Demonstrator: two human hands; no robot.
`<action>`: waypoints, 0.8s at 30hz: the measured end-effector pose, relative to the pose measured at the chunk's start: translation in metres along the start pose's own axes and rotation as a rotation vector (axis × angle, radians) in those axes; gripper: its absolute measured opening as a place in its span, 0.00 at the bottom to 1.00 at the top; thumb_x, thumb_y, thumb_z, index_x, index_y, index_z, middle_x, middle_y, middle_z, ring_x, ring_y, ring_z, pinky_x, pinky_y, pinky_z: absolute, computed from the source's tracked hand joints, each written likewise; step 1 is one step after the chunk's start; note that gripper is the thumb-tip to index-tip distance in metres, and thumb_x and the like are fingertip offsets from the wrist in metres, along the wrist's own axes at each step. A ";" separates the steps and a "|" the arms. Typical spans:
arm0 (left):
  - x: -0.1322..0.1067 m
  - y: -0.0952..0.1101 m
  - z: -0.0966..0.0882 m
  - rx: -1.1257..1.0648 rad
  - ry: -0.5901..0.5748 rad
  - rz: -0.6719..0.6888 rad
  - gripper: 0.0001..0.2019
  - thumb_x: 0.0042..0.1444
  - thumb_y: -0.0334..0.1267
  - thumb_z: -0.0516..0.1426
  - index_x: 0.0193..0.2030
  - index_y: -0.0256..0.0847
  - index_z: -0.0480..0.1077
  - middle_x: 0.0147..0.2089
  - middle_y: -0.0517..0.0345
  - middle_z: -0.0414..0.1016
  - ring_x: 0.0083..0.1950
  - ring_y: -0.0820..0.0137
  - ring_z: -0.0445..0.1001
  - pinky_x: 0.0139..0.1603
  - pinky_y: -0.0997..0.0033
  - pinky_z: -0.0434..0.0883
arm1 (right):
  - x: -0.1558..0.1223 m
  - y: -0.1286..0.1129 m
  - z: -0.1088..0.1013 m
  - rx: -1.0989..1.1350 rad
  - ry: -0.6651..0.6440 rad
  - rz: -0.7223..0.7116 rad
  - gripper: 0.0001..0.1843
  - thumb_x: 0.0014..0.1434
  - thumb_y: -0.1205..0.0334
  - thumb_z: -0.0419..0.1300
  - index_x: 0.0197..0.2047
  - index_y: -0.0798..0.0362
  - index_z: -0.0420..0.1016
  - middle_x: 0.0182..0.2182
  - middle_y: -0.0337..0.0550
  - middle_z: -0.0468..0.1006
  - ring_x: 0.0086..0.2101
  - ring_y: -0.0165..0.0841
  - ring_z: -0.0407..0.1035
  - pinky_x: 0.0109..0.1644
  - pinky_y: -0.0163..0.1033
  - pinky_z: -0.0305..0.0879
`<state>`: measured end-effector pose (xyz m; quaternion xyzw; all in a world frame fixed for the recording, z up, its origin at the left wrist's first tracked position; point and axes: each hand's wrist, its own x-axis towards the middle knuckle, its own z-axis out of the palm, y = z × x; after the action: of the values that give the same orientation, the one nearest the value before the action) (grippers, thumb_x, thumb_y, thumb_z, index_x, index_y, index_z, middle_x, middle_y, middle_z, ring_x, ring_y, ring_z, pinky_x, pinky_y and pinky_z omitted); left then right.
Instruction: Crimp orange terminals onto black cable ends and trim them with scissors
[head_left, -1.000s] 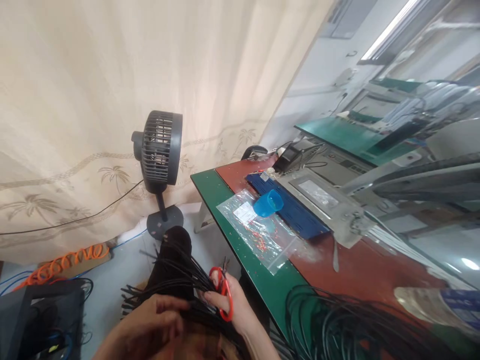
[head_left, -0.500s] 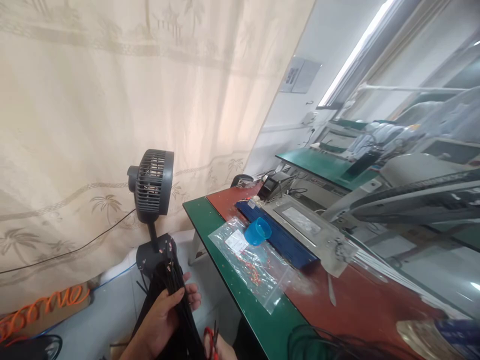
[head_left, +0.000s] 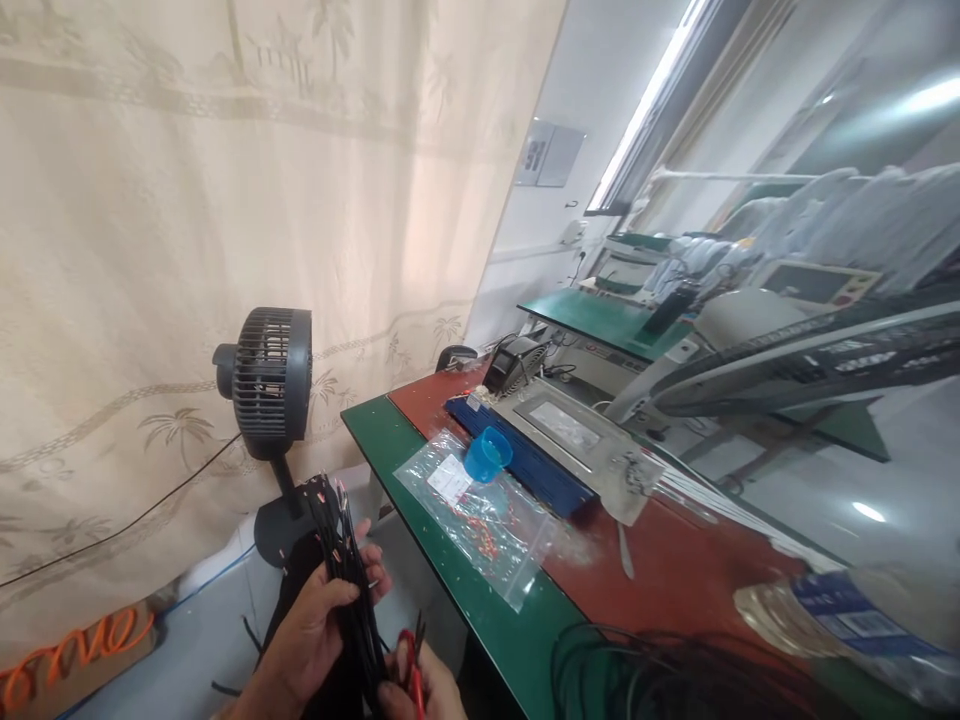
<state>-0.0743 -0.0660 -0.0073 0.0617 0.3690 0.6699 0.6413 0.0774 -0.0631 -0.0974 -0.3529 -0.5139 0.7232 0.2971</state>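
Observation:
My left hand (head_left: 319, 620) is closed around a bundle of black cables (head_left: 346, 580), the thumb lying across it. The cable ends stick out above the hand, with short pinkish and coppery wire tips showing. At the bottom edge, my right hand (head_left: 431, 690) holds a pair of red-handled scissors (head_left: 412, 665), their dark tips pointing up. Its thumb rests against the lower part of the bundle, whose far end runs out of the picture.
To the right stands a green-edged workbench (head_left: 405, 460) with a blue cup (head_left: 487, 455) and a clear plastic bag (head_left: 450, 530) of small orange pieces. Coiled black cable (head_left: 600, 670) and a plastic jar (head_left: 832, 620) lie nearer. A grey fan (head_left: 274, 380) stands ahead by the curtain.
The view has turned a little to the right, so the bench and fan sit further left. My right hand has come closer to the bundle's lower part, the scissors still in it.

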 end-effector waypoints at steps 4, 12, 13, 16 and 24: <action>-0.002 -0.005 -0.003 0.044 -0.053 -0.042 0.31 0.37 0.18 0.52 0.50 0.43 0.71 0.46 0.55 0.79 0.51 0.63 0.72 0.64 0.55 0.53 | 0.007 -0.016 0.009 0.013 -0.020 -0.028 0.22 0.42 0.51 0.67 0.25 0.51 0.56 0.20 0.31 0.56 0.22 0.25 0.52 0.26 0.31 0.51; -0.004 -0.007 -0.018 0.010 -0.073 -0.086 0.37 0.34 0.17 0.49 0.55 0.41 0.66 0.52 0.53 0.76 0.60 0.59 0.65 0.65 0.53 0.52 | 0.004 -0.019 0.014 0.182 0.154 -0.046 0.24 0.48 0.46 0.63 0.25 0.51 0.52 0.22 0.32 0.59 0.22 0.25 0.53 0.26 0.30 0.53; -0.004 -0.008 -0.020 -0.019 -0.060 -0.100 0.37 0.34 0.16 0.49 0.56 0.41 0.65 0.50 0.54 0.77 0.59 0.60 0.66 0.65 0.53 0.53 | 0.004 -0.020 0.014 0.207 0.167 -0.049 0.25 0.48 0.45 0.63 0.25 0.50 0.51 0.21 0.32 0.58 0.22 0.25 0.53 0.26 0.30 0.53; -0.002 -0.012 -0.028 -0.085 -0.026 -0.141 0.34 0.38 0.17 0.50 0.55 0.39 0.65 0.47 0.55 0.79 0.58 0.62 0.67 0.64 0.55 0.57 | 0.004 -0.025 0.013 0.232 0.161 -0.048 0.26 0.48 0.45 0.63 0.25 0.50 0.49 0.20 0.31 0.56 0.21 0.25 0.53 0.26 0.31 0.54; -0.005 -0.011 -0.022 0.031 0.056 -0.199 0.19 0.52 0.28 0.56 0.52 0.35 0.68 0.50 0.47 0.77 0.55 0.58 0.70 0.56 0.59 0.67 | -0.005 -0.023 0.012 0.125 0.084 -0.054 0.21 0.52 0.49 0.61 0.27 0.51 0.54 0.23 0.34 0.63 0.22 0.25 0.56 0.26 0.31 0.53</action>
<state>-0.0772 -0.0810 -0.0276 0.0162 0.4014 0.5985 0.6931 0.0723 -0.0664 -0.0717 -0.3496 -0.4641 0.7303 0.3593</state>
